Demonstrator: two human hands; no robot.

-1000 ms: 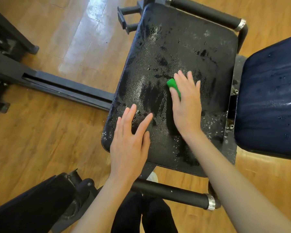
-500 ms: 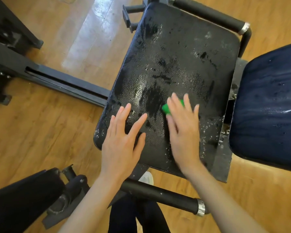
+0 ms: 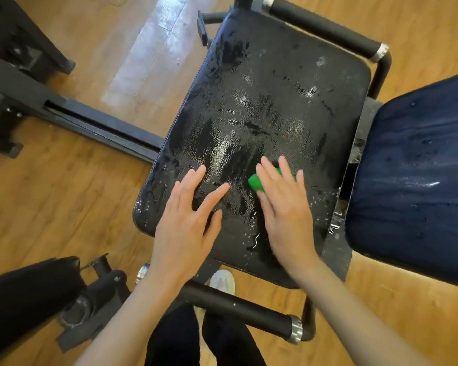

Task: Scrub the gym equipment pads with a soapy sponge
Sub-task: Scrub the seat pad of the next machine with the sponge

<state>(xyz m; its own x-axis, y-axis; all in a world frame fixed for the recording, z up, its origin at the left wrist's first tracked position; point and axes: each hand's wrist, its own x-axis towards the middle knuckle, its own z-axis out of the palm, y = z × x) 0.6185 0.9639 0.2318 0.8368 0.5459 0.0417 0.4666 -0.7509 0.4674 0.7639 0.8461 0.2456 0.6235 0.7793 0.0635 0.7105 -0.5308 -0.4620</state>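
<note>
Green sponge (image 3: 257,182) lies under the right hand (image 3: 286,215), which presses it flat with straight fingers (image 3: 269,171) near the pad's (image 3: 275,101) near right corner; only its left end shows. The pad is black, wet and flecked with suds. The left hand (image 3: 188,225) rests open beside it at the near left corner, fingers spread, holding nothing (likely bracing). Scrubbing of this pad looks to be the step in hand. A next stroke calls for steady downward pressure while sliding the sponge toward the far edge. A blue pad (image 3: 418,180) just past the right edge looks wet too.
</note>
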